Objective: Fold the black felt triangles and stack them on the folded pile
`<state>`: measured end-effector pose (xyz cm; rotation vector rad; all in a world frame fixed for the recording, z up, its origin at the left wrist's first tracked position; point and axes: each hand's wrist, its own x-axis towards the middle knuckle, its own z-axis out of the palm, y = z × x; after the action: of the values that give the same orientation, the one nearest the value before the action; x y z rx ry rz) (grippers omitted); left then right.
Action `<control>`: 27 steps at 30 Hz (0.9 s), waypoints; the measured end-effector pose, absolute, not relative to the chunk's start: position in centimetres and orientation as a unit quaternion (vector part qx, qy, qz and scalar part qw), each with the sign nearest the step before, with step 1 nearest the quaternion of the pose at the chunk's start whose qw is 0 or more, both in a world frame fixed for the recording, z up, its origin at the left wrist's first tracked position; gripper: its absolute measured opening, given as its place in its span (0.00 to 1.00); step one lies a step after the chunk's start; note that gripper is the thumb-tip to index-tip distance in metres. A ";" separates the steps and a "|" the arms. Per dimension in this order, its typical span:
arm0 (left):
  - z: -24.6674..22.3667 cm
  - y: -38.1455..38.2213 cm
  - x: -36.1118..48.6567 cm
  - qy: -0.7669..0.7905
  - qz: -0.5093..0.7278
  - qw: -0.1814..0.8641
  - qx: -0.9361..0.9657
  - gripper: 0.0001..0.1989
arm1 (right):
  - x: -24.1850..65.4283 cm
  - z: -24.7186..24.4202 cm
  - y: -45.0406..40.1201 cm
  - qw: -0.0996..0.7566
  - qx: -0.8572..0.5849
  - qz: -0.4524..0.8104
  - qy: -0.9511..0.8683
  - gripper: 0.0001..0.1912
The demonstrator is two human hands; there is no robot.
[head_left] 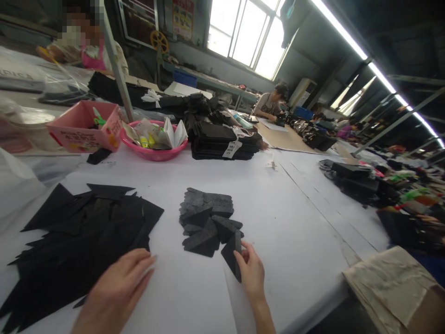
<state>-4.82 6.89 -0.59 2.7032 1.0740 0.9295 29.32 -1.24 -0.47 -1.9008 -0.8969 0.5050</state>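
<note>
My right hand (251, 268) pinches the edge of a dark folded piece (231, 255) between thumb and fingers, just below a small group of grey-black pieces (206, 204) at the middle of the white table (285, 241). Over the lower right edge of a large heap of black cut pieces (90, 227) is my left hand (121, 283). Its fingers lie close together and bent, and whatever they may hold is hidden.
Behind the pieces stand a pink box (86, 127), a pink basin (156, 153) with small items, and a black stack (222, 141) with a white tag. Beige cloth (392, 287) hangs at the lower right. People (269, 104) sit farther back.
</note>
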 end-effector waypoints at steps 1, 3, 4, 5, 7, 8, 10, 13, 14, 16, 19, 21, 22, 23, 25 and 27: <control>-0.6 5.9 -2.5 0.375 0.291 0.047 0.879 0.15 | 29.4 -0.2 -1.3 0.474 -0.766 0.243 -0.361 0.25; -0.6 4.7 2.2 0.333 0.313 0.017 0.890 0.18 | 29.8 0.3 -1.3 0.483 -0.739 0.315 -0.348 0.27; -0.7 4.4 4.6 0.295 0.296 0.011 0.908 0.21 | 30.0 0.6 -1.3 0.488 -0.725 0.348 -0.340 0.29; -0.8 4.5 6.7 0.265 0.268 0.009 0.926 0.22 | 30.2 0.8 -1.3 0.493 -0.711 0.377 -0.332 0.31; -1.4 5.2 10.4 0.228 0.229 -0.011 0.946 0.23 | 30.4 1.0 -1.2 0.501 -0.686 0.426 -0.311 0.36; -1.8 5.6 11.9 0.216 0.211 -0.019 0.953 0.22 | 30.5 1.1 -1.2 0.505 -0.674 0.447 -0.301 0.38; -2.6 6.5 14.0 0.204 0.192 -0.030 0.960 0.21 | 30.8 1.1 -1.3 0.511 -0.654 0.481 -0.281 0.41; -3.4 7.1 15.4 0.209 0.190 -0.029 0.959 0.18 | 31.4 1.5 -1.8 0.518 -0.625 0.524 -0.256 0.39; -3.5 7.1 15.5 0.212 0.195 -0.028 0.957 0.17 | 31.7 1.7 -2.2 0.525 -0.609 0.542 -0.244 0.38; -3.3 6.9 15.5 0.215 0.206 -0.022 0.954 0.16 | 32.2 2.4 -3.2 0.546 -0.572 0.572 -0.219 0.36; -2.4 6.8 15.4 0.207 0.223 0.008 0.952 0.16 | 32.2 3.4 -5.2 0.559 -0.554 0.580 -0.210 0.36; -1.5 7.0 15.3 0.205 0.229 0.033 0.951 0.15 | 31.2 3.7 -6.6 0.521 -0.581 0.577 -0.242 0.37; -0.9 7.2 15.0 0.205 0.227 0.044 0.951 0.15 | 30.5 3.7 -7.3 0.487 -0.599 0.578 -0.266 0.36; -0.3 7.5 14.6 0.209 0.225 0.056 0.950 0.14 | 29.6 3.7 -7.8 0.448 -0.618 0.576 -0.293 0.34; 1.1 7.8 13.0 0.239 0.222 0.080 0.942 0.13 | 27.5 3.6 -8.8 0.373 -0.656 0.560 -0.342 0.28; 2.4 7.7 10.6 0.277 0.219 0.100 0.930 0.09 | 25.6 3.5 -9.5 0.313 -0.693 0.520 -0.389 0.23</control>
<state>10.62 7.69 2.37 2.7493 0.8175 0.6482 25.62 -9.52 3.53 -1.8283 -1.0271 1.3703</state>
